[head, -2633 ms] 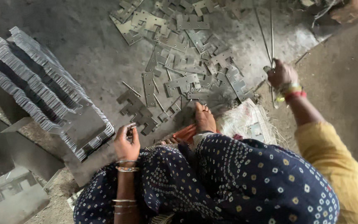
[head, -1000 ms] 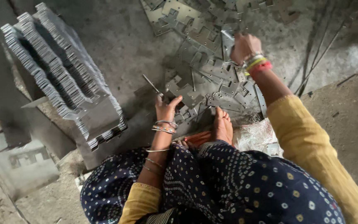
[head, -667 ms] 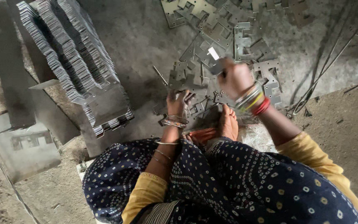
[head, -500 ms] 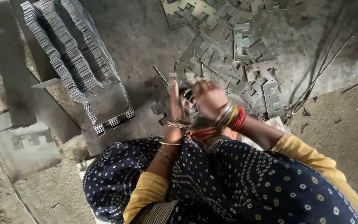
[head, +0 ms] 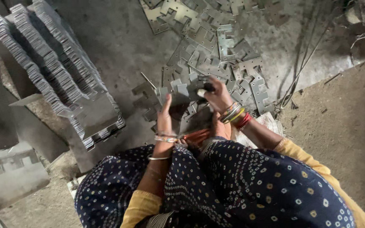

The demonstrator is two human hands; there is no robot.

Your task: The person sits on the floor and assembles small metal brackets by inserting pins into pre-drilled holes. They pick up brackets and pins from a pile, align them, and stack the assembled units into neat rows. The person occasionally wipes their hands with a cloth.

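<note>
Both hands meet over the floor in front of the knees, holding a flat grey metal plate (head: 181, 93) between them. The plate is a stamped piece with notched, stepped edges, dull and dusty; its long axis runs roughly left to right, tilted a little so the right end sits higher, its flat face turned up toward the camera. The left hand (head: 164, 119) has its fingers stretched up along the plate's left edge, pressing against it rather than curled round it. The right hand (head: 217, 96) is closed on the plate's right end, thumb and fingers pinching it — a small pale bit shows at the fingertips, too small to tell what it is. Bangles ring both wrists.

Beyond the hands a scatter of loose plates (head: 216, 46) of the same shape lies overlapping on the grey floor (head: 119, 38). To the left stand ordered rows of stacked plates (head: 51, 71), set on edge and leaning — well apart from the hands. Thin wires (head: 300, 71) trail on the right
</note>
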